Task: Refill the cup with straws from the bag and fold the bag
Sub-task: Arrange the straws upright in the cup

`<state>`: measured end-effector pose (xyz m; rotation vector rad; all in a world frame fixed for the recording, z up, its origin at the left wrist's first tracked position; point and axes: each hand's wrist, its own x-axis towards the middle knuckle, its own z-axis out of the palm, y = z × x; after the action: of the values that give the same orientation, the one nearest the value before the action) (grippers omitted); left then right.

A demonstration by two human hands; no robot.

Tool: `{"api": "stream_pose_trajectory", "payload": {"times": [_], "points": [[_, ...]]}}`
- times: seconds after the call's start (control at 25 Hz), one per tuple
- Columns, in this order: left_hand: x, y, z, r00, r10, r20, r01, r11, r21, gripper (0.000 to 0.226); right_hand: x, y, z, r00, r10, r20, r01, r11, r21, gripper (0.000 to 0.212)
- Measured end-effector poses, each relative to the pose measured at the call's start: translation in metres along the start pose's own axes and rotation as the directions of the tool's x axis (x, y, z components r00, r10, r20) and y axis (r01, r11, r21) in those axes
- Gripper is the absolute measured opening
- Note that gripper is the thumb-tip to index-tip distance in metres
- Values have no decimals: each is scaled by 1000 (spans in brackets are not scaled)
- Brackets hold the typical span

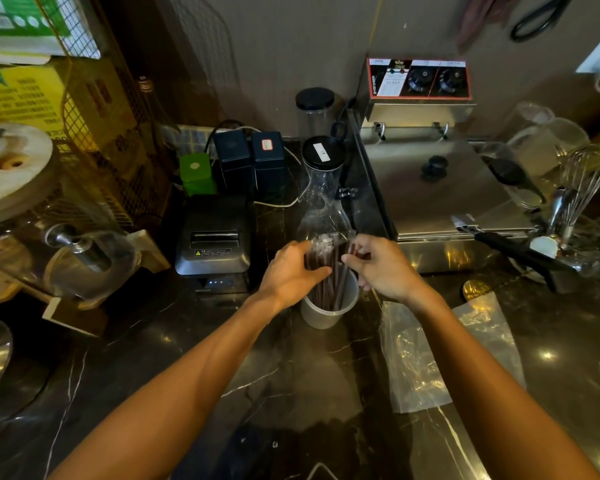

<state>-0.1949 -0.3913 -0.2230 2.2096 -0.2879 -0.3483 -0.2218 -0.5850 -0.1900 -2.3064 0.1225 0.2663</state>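
Note:
A white cup [321,315] stands on the dark marble counter, just in front of me. A bunch of dark wrapped straws [329,282] stands in it, tops sticking well above the rim. My left hand [291,273] is wrapped around the left side of the bunch. From the right, my right hand [383,266] pinches the straw tops with thumb and fingers. The clear plastic bag [426,362] lies flat on the counter to the right of the cup, partly under my right forearm.
A black receipt printer [213,242] sits left of the cup, a clear glass carafe [321,209] just behind it. A steel fryer [440,192] stands at the back right, with whisks and tongs [520,249] beside it. Jars crowd the left.

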Motion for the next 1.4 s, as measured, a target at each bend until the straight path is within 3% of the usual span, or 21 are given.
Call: {"api": "stream_pose_trajectory", "payload": {"times": [0.32,0.48,0.6,0.88,1.0,1.12,1.32,1.4], "points": [[-3,-4,-10,1000,-11,2,11,994,-105,87,2,-1,-15,995,-31,-90,37,997,68,10],[-5,-8,-11,999,-1,-47,-5,991,-136,69,1,-7,-31,986,-55,-157,70,993,97,6],[-5,-3,-7,998,34,-60,-41,991,-125,50,0,-10,-25,993,-52,-102,58,997,49,7],[-5,2,-5,997,39,-67,-46,993,-109,39,-5,-7,-9,997,-12,-73,14,1000,28,9],[-2,8,-8,996,92,-11,-92,993,-69,29,-4,-7,-12,997,12,-73,-8,999,53,8],[10,16,-17,977,162,140,-170,984,47,12,-6,-7,-11,999,10,-40,-9,1000,21,8],[23,24,-24,954,172,246,-210,968,136,18,-5,-2,-2,1000,17,6,-17,999,36,10],[21,22,-24,961,175,212,-196,977,79,40,-5,0,-1,1000,25,11,-26,999,44,10]]}}
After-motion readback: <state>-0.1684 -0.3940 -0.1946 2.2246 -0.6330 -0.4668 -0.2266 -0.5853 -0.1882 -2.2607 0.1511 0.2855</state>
